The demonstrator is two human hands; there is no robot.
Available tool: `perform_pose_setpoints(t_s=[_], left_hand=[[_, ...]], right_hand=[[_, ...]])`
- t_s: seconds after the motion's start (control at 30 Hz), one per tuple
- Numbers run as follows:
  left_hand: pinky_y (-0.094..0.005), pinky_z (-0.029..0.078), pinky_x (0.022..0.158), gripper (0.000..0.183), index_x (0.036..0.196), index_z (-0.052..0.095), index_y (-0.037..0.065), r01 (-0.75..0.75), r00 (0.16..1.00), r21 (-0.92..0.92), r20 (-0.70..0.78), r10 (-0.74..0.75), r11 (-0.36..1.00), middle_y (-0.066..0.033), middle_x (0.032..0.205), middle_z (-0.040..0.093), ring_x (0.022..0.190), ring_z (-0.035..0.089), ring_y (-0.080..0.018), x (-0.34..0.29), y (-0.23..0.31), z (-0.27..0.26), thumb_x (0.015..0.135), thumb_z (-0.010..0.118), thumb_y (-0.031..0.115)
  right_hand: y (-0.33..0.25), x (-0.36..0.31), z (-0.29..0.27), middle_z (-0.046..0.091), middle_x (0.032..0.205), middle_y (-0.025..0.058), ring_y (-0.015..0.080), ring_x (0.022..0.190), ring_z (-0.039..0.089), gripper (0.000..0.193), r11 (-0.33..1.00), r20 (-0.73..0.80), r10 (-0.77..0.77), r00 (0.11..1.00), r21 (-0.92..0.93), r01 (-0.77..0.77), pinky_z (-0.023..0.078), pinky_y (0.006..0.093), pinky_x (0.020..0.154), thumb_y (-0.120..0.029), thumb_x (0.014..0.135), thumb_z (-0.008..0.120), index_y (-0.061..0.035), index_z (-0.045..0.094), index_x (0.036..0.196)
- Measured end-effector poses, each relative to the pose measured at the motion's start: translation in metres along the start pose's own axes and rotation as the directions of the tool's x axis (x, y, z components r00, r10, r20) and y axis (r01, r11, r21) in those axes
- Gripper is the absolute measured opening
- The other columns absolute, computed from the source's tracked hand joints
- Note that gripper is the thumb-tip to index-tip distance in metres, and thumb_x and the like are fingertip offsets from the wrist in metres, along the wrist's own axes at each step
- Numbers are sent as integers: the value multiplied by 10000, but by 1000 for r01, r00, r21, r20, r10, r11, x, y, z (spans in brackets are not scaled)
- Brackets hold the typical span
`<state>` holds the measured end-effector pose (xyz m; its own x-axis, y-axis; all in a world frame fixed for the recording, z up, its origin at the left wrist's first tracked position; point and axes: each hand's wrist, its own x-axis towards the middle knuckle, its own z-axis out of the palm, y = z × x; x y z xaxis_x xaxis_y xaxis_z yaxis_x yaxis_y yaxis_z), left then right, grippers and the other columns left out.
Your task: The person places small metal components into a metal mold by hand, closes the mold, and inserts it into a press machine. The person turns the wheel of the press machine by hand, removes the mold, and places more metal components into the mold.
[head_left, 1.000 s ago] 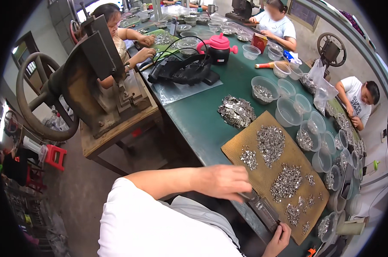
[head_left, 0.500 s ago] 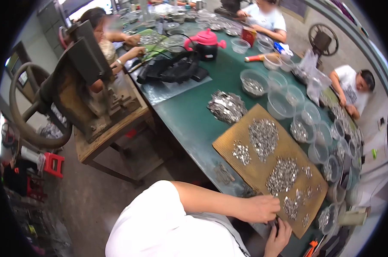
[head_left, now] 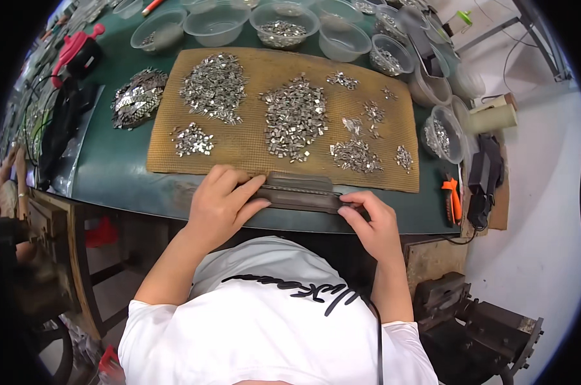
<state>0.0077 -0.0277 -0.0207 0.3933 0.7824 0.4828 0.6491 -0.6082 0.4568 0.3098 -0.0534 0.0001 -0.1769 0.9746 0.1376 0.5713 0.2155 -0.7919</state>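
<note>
Dark metal bar (head_left: 301, 191) lying left-right along table edge (head_left: 130, 192), left hand (head_left: 221, 204) and right hand (head_left: 374, 221) fingers gripping its ends

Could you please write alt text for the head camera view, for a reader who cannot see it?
Both hands, left hand and right hand, hold a long dark metal bar at the near edge of a green table. Beyond it a brown mat carries piles of small metal pieces, with clear plastic bowls behind.

Both hands (head_left: 223, 204) (head_left: 374, 221) grip a dark metal bar (head_left: 300, 191).
</note>
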Motion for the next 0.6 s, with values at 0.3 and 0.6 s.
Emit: perform_pose_setpoints(t_s=[0.3,0.6], left_hand=[[-401,537,725,350,1087,696,68,-84,996,-107,30,88,991,-86,1002,652,888,633,-299,3,4,-12,785,837,177],[-410,528,715,345,1072,690,59,12,999,-196,52,-2,981,-86,984,662,877,629,-309,17,-3,-11,780,845,159]], right_hand=[[-6,-2,-28,644,841,7,66,713,578,586,946,380,235,894,121,-300,476,239,645,-40,850,817,-93,598,1391],[-14,40,-45,691,889,41,113,750,643,484,986,456,162,875,-46,-159,527,271,697,-105,894,785,-60,628,1350]])
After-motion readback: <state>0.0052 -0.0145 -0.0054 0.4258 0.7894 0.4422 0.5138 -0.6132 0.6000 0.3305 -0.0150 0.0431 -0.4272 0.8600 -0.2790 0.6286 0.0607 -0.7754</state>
